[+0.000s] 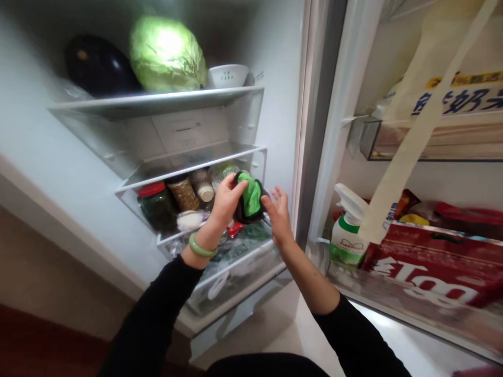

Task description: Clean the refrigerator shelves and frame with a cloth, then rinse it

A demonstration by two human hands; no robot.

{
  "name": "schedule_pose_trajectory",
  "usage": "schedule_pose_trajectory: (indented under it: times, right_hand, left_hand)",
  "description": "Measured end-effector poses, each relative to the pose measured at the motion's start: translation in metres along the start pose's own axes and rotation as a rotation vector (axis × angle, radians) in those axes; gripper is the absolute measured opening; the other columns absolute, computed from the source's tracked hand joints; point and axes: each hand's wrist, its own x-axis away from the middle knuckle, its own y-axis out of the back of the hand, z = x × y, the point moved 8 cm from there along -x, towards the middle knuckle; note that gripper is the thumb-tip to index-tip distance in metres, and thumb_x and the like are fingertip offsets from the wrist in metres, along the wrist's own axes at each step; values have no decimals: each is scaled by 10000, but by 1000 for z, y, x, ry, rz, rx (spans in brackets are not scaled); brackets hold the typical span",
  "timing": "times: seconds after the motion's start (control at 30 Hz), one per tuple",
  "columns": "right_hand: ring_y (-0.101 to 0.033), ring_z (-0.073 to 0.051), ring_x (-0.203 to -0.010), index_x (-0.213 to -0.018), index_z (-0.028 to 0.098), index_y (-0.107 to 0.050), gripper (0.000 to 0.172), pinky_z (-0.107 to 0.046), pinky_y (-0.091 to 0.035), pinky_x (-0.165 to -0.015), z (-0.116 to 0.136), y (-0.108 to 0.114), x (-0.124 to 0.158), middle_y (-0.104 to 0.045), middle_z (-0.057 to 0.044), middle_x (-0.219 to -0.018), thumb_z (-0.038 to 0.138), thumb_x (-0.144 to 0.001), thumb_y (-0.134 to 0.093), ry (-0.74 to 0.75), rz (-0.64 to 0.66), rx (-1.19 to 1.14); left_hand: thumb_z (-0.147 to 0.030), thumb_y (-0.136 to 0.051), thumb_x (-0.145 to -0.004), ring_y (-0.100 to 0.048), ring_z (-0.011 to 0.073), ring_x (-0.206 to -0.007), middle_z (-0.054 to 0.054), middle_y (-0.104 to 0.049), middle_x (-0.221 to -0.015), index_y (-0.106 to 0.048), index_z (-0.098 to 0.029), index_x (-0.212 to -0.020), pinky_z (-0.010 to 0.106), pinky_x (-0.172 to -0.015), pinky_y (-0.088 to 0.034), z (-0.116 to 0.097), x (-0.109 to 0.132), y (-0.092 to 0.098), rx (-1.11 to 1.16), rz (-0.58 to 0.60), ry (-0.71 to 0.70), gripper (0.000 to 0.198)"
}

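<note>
I face an open fridge. My left hand (226, 201), with a green bangle on the wrist, is closed on a folded green and black cloth (250, 198) held up in front of the jar shelf (188, 170). My right hand (280, 214) is beside the cloth on its right, fingers spread and touching its edge. Behind the cloth stand a red-lidded jar (155, 204) and two more jars (184, 192).
On the top shelf (157, 99) lie an eggplant (96, 65), a cabbage (167, 52) and a white bowl (228, 76). A clear drawer (236, 262) sits below the jars. The door at right holds a spray bottle (346, 230), a red carton (428, 267) and a cream strap (416, 136).
</note>
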Motion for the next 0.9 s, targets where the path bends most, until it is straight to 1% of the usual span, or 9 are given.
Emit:
schedule_pose_trajectory:
  times: [0.07,0.13,0.27,0.4,0.53,0.63,0.73,0.83,0.9]
  right_hand:
    - [-516,-250,-1428,-1337,266,-592,759,-367,-438,-1178,18,-8,-15,-539,-98,-1540,501,-687,-908,171,21,7]
    - [-607,-237,-1306,-1237,249,-664,586,-354,-466,-1146,24,-22,-30,-671,-69,-1371,445,-729,-881,215,85,-14]
    - [-708,-196,-949,-1008,232,-731,293,-313,-590,-903,11,-45,-57,-772,-1,-1003,389,-772,-805,35,146,-217]
    - [-734,-179,-920,-998,248,-710,283,-298,-614,-867,1,-63,-76,-781,23,-969,392,-764,-781,-90,144,-483]
    - [-735,-183,-901,-985,234,-665,330,-302,-625,-848,17,-69,-101,-761,16,-932,436,-746,-771,-1,-30,-567]
    - [-725,-193,-951,-1009,222,-647,322,-315,-614,-892,55,-78,-120,-746,-15,-995,441,-787,-727,208,-118,-560]
    - [-700,-215,-1080,-1055,210,-612,246,-366,-570,-1021,112,-91,-139,-717,-68,-1137,376,-875,-625,466,-199,-428]
    - [-618,-259,-1290,-1216,183,-550,290,-480,-477,-1150,188,-112,-164,-643,-129,-1290,308,-965,-472,706,-308,-163]
    - [-525,-249,-1420,-1344,165,-496,378,-520,-387,-1223,248,-134,-175,-575,-138,-1396,244,-998,-366,973,-330,9]
  left_hand:
    - [-354,-778,-760,-604,140,-767,6,-656,-827,-629,-189,-864,242,-721,-514,-11,-14,-9,-89,23,-92,246]
    - [-345,-781,-776,-623,141,-770,10,-669,-835,-628,-192,-892,241,-723,-529,-18,-28,-16,-133,63,-133,245]
    - [-303,-765,-796,-659,152,-724,15,-694,-823,-605,-212,-1018,247,-664,-548,-18,-64,-12,-84,78,-80,289]
    - [-182,-705,-796,-677,162,-789,35,-712,-902,-664,-209,-1088,269,-727,-566,-38,-94,-2,-322,22,-259,297]
    - [-274,-674,-892,-703,221,-1071,101,-749,-1178,-771,-195,-1026,325,-899,-581,-62,-98,-26,-553,151,-553,183]
    - [-262,-646,-931,-726,241,-1114,90,-781,-1194,-764,-209,-1155,385,-1036,-560,-64,-105,-53,-575,326,-591,259]
    - [-188,-588,-938,-660,263,-1295,87,-715,-1372,-714,-217,-1278,433,-1168,-487,-86,-125,-66,-609,328,-654,364]
    - [-196,-670,-884,-483,332,-1486,117,-607,-1513,-683,-188,-1320,534,-1289,-327,-139,-148,-65,-713,236,-819,437]
    - [-199,-766,-809,-280,365,-1597,102,-483,-1624,-654,-196,-1366,588,-1346,-140,-183,-161,-60,-817,232,-957,567]
